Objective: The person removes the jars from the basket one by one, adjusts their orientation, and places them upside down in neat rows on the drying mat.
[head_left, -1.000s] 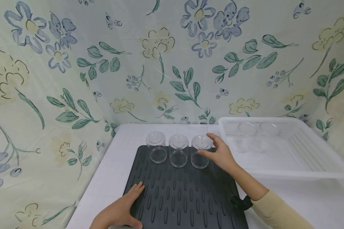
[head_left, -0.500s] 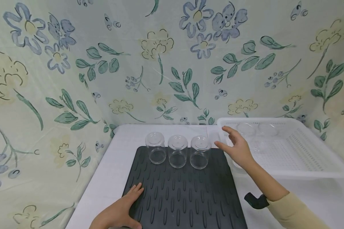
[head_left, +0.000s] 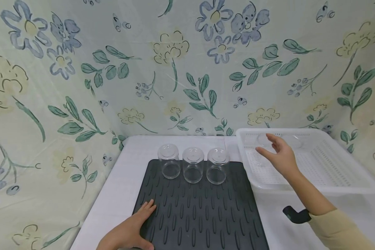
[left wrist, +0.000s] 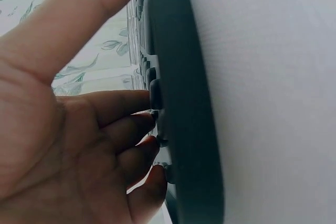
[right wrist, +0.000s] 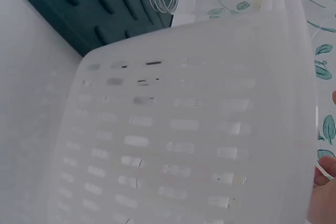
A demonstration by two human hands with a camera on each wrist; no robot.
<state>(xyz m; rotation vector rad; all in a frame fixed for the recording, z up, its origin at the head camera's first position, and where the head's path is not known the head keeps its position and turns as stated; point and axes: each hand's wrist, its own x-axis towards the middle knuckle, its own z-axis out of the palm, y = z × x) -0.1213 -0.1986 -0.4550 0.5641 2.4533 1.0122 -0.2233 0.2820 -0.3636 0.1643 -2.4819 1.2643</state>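
Three clear glass cups stand in a row along the far edge of a black ribbed mat (head_left: 187, 218): the left cup (head_left: 170, 161), the middle cup (head_left: 193, 165) and the right cup (head_left: 217, 166). My left hand (head_left: 128, 227) rests on the mat's left edge, its fingertips over the ribs in the left wrist view. Over the left side of a white plastic basket (head_left: 347, 190) is my right hand (head_left: 282, 156), thumb and fingers apart with nothing between them. Inside the basket, near its back wall, are a clear glass cup (head_left: 295, 140) and another partly behind that hand.
The basket's slotted wall (right wrist: 157, 145) fills much of the right wrist view. A white cloth (head_left: 109, 194) covers the table. Floral fabric (head_left: 175, 86) hangs close behind and at both sides. A black strap piece (head_left: 295, 215) sits by the right sleeve.
My right hand has let go of the right cup and moved right, over the basket. The three cups on the mat and my left hand stay in place.
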